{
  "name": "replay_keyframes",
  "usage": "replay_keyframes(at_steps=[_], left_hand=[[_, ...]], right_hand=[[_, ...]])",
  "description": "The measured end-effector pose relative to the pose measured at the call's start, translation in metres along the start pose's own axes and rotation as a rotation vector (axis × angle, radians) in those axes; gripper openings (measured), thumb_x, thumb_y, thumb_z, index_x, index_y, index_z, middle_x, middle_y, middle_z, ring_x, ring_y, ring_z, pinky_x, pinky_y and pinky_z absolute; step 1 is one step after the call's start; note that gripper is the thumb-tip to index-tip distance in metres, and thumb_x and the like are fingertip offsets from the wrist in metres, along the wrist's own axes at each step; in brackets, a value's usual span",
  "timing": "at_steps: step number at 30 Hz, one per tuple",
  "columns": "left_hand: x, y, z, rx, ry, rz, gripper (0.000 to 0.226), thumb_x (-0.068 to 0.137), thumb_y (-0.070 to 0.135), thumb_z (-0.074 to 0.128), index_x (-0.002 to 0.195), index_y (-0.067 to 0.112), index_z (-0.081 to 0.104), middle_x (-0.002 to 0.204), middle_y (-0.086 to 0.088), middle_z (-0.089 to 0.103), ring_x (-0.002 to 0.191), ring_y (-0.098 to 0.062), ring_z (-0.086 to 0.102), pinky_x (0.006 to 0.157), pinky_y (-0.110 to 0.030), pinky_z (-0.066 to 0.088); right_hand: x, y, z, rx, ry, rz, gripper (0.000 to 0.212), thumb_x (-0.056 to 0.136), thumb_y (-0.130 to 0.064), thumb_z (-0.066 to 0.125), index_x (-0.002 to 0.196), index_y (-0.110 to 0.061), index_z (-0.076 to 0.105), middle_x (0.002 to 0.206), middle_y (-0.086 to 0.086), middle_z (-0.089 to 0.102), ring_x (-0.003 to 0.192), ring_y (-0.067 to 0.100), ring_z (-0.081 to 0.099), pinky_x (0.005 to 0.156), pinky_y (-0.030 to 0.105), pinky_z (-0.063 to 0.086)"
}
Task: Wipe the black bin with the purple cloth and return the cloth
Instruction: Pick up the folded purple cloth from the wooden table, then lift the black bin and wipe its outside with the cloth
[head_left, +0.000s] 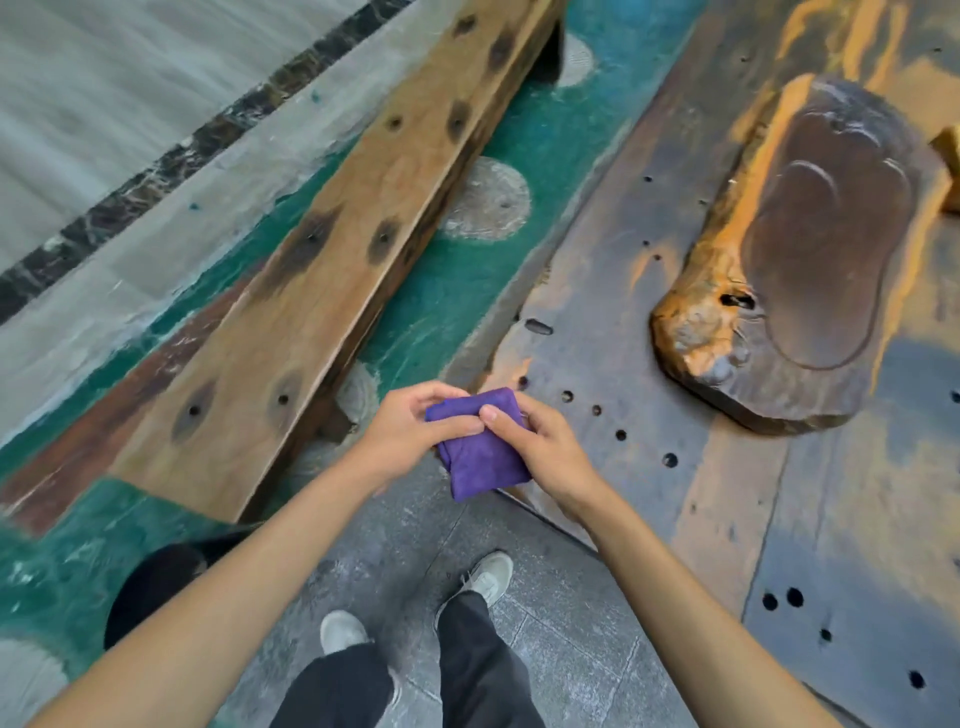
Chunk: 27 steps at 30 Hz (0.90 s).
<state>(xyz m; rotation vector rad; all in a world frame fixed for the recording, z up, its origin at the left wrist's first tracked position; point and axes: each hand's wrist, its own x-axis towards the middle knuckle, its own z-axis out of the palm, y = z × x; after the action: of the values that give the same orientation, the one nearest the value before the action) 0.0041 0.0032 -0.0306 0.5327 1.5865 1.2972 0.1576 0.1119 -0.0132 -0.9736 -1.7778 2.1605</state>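
1. Head view looks down on a person standing at the near edge of a dark, hole-dotted wooden table (727, 467), both bare arms stretched forward.
2. The purple cloth (480, 457), folded into a small pad, is held in the air between the two hands, just off the table's near-left corner and above the grey floor (415, 545).
3. The left hand (405, 434) curls round the cloth's upper left edge, thumb lying across the top.
4. The right hand (545, 447) pinches the right side, thumb on top near the left thumb; most of the cloth hangs below and between the two grips.
5. A dark rounded shape (150, 587) shows low at the left behind the left forearm; it may be the black bin, though too little shows to be sure.
6. A carved wooden slab (805, 260) sits on the table toward its far side, well apart from the hands.
7. A long wooden bench (337, 249) runs along the green floor at left.
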Motion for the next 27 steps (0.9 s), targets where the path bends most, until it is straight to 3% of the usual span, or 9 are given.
replay_keyframes(at_steps=[3, 7, 9, 11, 16, 18, 20, 22, 27], left_hand=[[-0.030, -0.008, -0.030, -0.228, 0.108, -0.052, 0.025, 0.083, 0.009, 0.075, 0.108, 0.008, 0.072, 0.090, -0.004, 0.075, 0.078, -0.011, 0.068, 0.066, -0.021, 0.054], [-0.073, -0.029, -0.073, -0.398, 0.259, -0.072, 0.020, 0.086, 0.015, 0.073, 0.105, 0.015, 0.072, 0.097, -0.007, 0.074, 0.085, -0.015, 0.067, 0.075, -0.028, 0.052], [-0.080, -0.035, -0.082, -0.439, 0.322, -0.078, 0.020, 0.086, 0.016, 0.074, 0.105, 0.017, 0.070, 0.097, -0.006, 0.075, 0.083, -0.015, 0.067, 0.073, -0.028, 0.052], [-0.135, -0.065, -0.132, -0.501, 0.433, -0.045, 0.022, 0.086, 0.018, 0.075, 0.107, 0.014, 0.069, 0.096, -0.003, 0.076, 0.081, -0.011, 0.069, 0.070, -0.024, 0.055], [-0.212, -0.107, -0.189, -0.448, 0.550, -0.003, 0.031, 0.080, 0.043, 0.075, 0.101, 0.021, 0.073, 0.098, 0.002, 0.079, 0.089, -0.009, 0.072, 0.074, -0.021, 0.055], [-0.240, -0.126, -0.215, -0.349, 0.602, 0.012, 0.040, 0.071, 0.054, 0.074, 0.101, 0.029, 0.071, 0.099, 0.008, 0.078, 0.092, -0.006, 0.072, 0.079, -0.022, 0.055], [-0.264, -0.146, -0.237, -0.254, 0.647, 0.031, 0.034, 0.071, 0.056, 0.074, 0.099, 0.039, 0.069, 0.099, 0.013, 0.077, 0.093, -0.003, 0.071, 0.081, -0.024, 0.054], [-0.282, -0.164, -0.256, -0.178, 0.691, 0.005, 0.035, 0.072, 0.056, 0.076, 0.098, 0.034, 0.067, 0.098, 0.010, 0.076, 0.093, -0.007, 0.072, 0.083, -0.032, 0.056], [-0.300, -0.203, -0.286, 0.007, 0.843, -0.097, 0.053, 0.062, 0.066, 0.079, 0.072, 0.018, 0.058, 0.069, -0.001, 0.069, 0.059, -0.008, 0.058, 0.058, -0.033, 0.049]], right_hand=[[0.002, 0.011, 0.049, 0.133, 0.062, 0.027, 0.023, 0.104, -0.016, 0.059, 0.112, 0.003, 0.068, 0.101, 0.011, 0.073, 0.093, 0.020, 0.064, 0.087, 0.036, 0.052], [0.001, 0.022, 0.122, 0.055, 0.082, -0.012, 0.018, 0.104, -0.018, 0.061, 0.105, -0.002, 0.071, 0.094, 0.006, 0.072, 0.087, 0.015, 0.062, 0.081, 0.034, 0.051], [0.000, 0.026, 0.135, 0.004, 0.096, -0.042, 0.019, 0.103, -0.017, 0.063, 0.108, -0.001, 0.071, 0.096, 0.012, 0.073, 0.088, 0.016, 0.062, 0.083, 0.035, 0.051], [-0.018, 0.040, 0.210, -0.038, 0.033, -0.053, 0.019, 0.102, -0.018, 0.065, 0.109, -0.003, 0.073, 0.100, 0.019, 0.075, 0.088, 0.014, 0.065, 0.081, 0.031, 0.053], [-0.043, 0.068, 0.314, -0.028, -0.010, -0.061, 0.015, 0.103, -0.018, 0.063, 0.109, -0.012, 0.075, 0.105, 0.012, 0.079, 0.093, 0.015, 0.070, 0.085, 0.033, 0.058], [-0.053, 0.082, 0.355, 0.013, -0.069, -0.003, 0.020, 0.104, -0.021, 0.061, 0.115, -0.011, 0.074, 0.115, 0.013, 0.078, 0.106, 0.025, 0.072, 0.096, 0.044, 0.057], [-0.061, 0.097, 0.384, 0.055, -0.130, 0.072, 0.026, 0.103, -0.026, 0.062, 0.121, -0.009, 0.071, 0.123, 0.018, 0.074, 0.119, 0.035, 0.068, 0.107, 0.052, 0.052], [-0.065, 0.111, 0.402, 0.099, -0.201, 0.150, 0.030, 0.099, -0.030, 0.065, 0.122, -0.012, 0.071, 0.126, 0.019, 0.073, 0.120, 0.034, 0.067, 0.109, 0.055, 0.049], [-0.059, 0.145, 0.428, 0.081, -0.299, 0.242, 0.019, 0.101, -0.027, 0.064, 0.117, -0.023, 0.072, 0.122, 0.013, 0.075, 0.110, 0.022, 0.070, 0.104, 0.051, 0.053]])
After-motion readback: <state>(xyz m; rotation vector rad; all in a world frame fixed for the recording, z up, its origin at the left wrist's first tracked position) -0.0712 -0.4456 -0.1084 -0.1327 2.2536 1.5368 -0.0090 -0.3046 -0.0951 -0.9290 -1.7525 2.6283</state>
